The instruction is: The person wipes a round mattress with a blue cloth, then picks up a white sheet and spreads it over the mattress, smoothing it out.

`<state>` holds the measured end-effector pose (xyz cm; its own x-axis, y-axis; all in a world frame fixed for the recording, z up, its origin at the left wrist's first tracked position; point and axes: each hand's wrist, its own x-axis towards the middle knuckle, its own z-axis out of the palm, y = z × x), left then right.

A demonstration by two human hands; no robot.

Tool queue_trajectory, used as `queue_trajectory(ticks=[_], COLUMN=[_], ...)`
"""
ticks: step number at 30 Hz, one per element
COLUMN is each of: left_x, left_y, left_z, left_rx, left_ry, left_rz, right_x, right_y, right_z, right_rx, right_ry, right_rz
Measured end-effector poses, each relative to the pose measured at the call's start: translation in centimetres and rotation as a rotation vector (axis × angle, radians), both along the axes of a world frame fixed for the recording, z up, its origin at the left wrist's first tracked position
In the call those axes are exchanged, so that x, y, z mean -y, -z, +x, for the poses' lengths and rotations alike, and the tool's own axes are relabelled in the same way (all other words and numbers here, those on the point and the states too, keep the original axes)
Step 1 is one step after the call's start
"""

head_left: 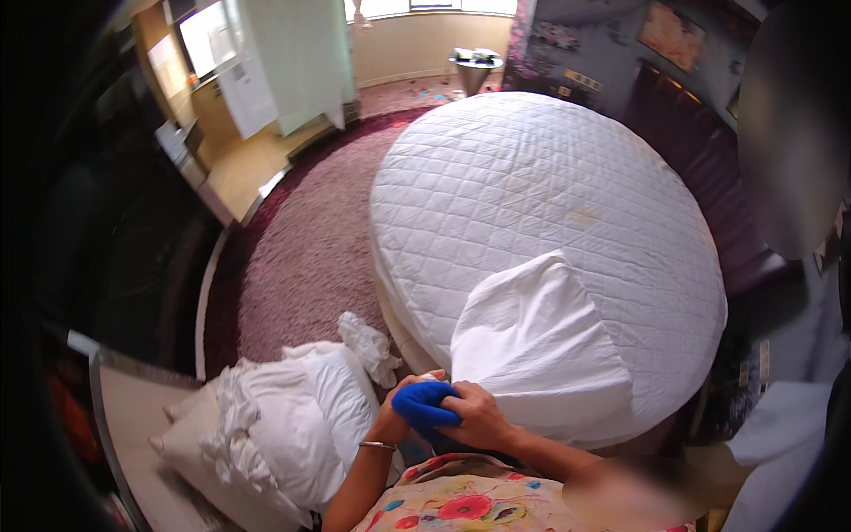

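A bundled bright blue cloth (418, 405) is held between my two hands in front of my body. My left hand (397, 410), with a bracelet on its wrist, grips the cloth from the left; its fingers are partly hidden behind the bundle. My right hand (480, 411) is closed on the cloth's right side, its thumb tucked into the fold. Just beyond my hands, a loose white sheet (541, 332) lies spread on the near edge of a round bed with a white quilted cover (532, 168). Faint yellowish stains mark the quilting.
White pillows (284, 403) and crumpled white linen (238, 426) are piled at my left, near the bed. Mauve carpet (306, 239) curves around the bed's left side. A small round table (477, 62) stands by the window, and a pale curtain (297, 66) hangs at far left.
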<state>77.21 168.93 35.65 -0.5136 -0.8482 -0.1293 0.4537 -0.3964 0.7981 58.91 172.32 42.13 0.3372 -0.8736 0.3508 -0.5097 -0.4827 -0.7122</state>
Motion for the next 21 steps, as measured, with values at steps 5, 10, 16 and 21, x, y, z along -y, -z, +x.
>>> queue_trajectory(ticks=[5,10,16,21], left_x=[7.9,19.9,32.1,35.7], left_y=[0.0,-1.6,-3.7,-5.7], left_z=[0.0,-1.5,-0.6,-2.0], left_rx=[-0.186,0.046,0.085,0.023], left_ry=[0.034,0.094,0.243,0.351], left_rz=[0.083,-0.052,-0.139,-0.065], right_x=[6.6,16.1,26.5,30.6], right_y=[-0.6,-1.0,-2.9,-4.7], right_z=[1.1,0.2,-0.9,-2.1], right_rx=[0.003,0.104,0.259,0.258], right_ry=[0.132,0.31,0.435,0.457], right_rz=[-0.018,-0.123,-0.031,-0.075])
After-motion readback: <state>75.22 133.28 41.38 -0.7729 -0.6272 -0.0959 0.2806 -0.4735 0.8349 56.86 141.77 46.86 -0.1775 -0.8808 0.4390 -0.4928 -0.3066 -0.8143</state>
